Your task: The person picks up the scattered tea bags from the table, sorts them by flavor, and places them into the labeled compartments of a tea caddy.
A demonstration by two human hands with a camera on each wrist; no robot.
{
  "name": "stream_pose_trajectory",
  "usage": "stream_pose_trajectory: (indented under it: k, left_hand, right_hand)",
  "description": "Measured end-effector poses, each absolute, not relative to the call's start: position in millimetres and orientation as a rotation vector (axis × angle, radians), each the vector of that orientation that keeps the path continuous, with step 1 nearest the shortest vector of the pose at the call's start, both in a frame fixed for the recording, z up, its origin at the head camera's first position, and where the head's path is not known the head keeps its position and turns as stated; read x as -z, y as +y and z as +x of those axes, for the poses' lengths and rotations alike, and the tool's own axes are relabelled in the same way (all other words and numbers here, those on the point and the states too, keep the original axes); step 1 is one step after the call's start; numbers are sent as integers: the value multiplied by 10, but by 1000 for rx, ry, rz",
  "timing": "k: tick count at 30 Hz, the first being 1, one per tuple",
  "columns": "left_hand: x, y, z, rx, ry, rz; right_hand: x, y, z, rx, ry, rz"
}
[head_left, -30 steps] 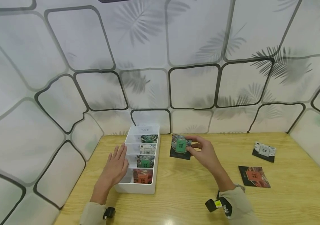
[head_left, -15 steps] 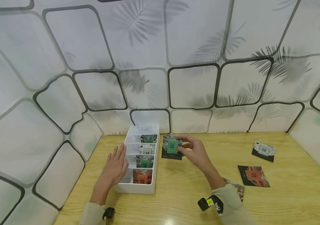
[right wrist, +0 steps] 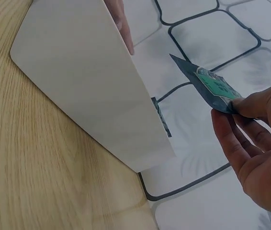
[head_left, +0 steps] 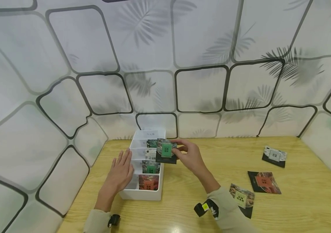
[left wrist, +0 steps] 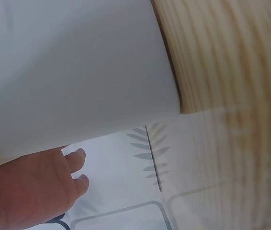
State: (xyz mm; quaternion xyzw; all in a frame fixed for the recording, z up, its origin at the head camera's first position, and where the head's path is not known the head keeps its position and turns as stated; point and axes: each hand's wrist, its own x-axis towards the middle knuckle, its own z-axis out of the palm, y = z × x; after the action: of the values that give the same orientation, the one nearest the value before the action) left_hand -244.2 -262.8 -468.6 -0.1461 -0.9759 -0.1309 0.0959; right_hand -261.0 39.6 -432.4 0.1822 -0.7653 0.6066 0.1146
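Note:
Between thumb and fingers my right hand [head_left: 189, 156] pinches a dark square packet with a green label [head_left: 166, 150] by its right edge. In the head view the packet overlaps the right side of a white divided box [head_left: 140, 194]; the right wrist view shows it raised above the box's rim. My left hand [head_left: 119, 172] lies with straight fingers along the box's left side. Packets stand in the box's compartments: a red one [head_left: 148, 183] at the front, a green-labelled one [head_left: 150, 167] behind it, then a white one [head_left: 150, 154] and another green one [head_left: 151, 143], both partly hidden.
On the wooden table [head_left: 188, 207] to the right lie three loose packets: a yellow-labelled one [head_left: 242, 199] beside my right sleeve, a red-labelled one [head_left: 264, 182], and a white-and-black one [head_left: 274, 156] farther back. A patterned curtain [head_left: 200, 90] rises behind the table.
My right hand has carried the green-labelled packet leftward from the table over to the box. The yellow-labelled packet has come out from behind the right sleeve. My left hand has stayed in place.

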Motion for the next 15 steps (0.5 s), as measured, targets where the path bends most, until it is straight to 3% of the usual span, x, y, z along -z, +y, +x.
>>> stream_pose_trajectory:
  k: [15]
  left_hand:
    - [4698,-2630,-2444,391,-2889,-438]
  right_hand:
    - [4336,32,-2660,-1670,-2204,620]
